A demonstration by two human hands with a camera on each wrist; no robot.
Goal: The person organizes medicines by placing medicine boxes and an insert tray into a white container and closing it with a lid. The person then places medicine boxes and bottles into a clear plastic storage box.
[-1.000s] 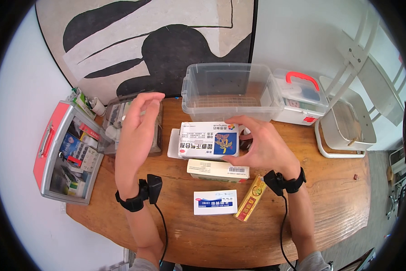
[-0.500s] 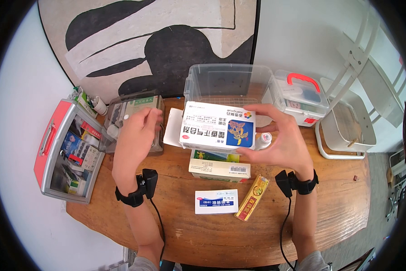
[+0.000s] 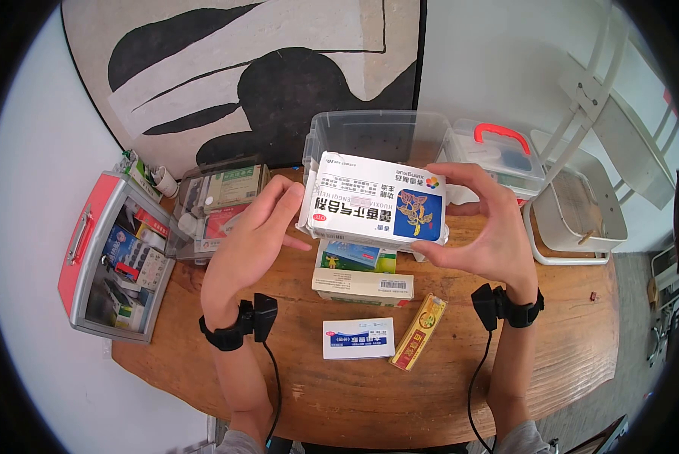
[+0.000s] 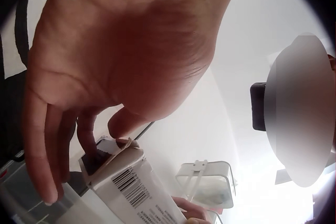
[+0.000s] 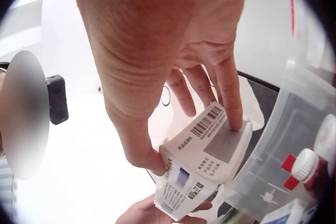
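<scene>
A wooden table [image 3: 551, 340] is spreading beneath two bare forearms, its curved edge running close by on the near side and a stretch of plain wood lying open toward the right. At the far side, a clear bin [image 3: 339, 132] is standing before the wall, its walls hemming in forward movement, while a red-framed case [image 3: 90, 234] is taking up the left edge. A white case [image 3: 502, 155] with a red handle is sitting just beside the bin.

The right hand [image 3: 497, 240] is pinching one end of a white carton [image 3: 376, 200], thumb on the near edge and fingers on the far one, a grip probably leaving the other end free. The left hand [image 3: 249, 244] is hovering at that end with relaxed, parted fingers; whether they are touching the cardboard, one cannot tell. The carton itself is hanging tilted above the table in front of the bin, partly covering its rim.

Below it, a cream box [image 3: 362, 284] is lying crosswise. Nearer the person, a white-and-blue box [image 3: 358, 338] is resting flat, a slanting yellow-and-red box [image 3: 419, 333] keeping close by its right side, both apparently set out of the hands' way.
</scene>
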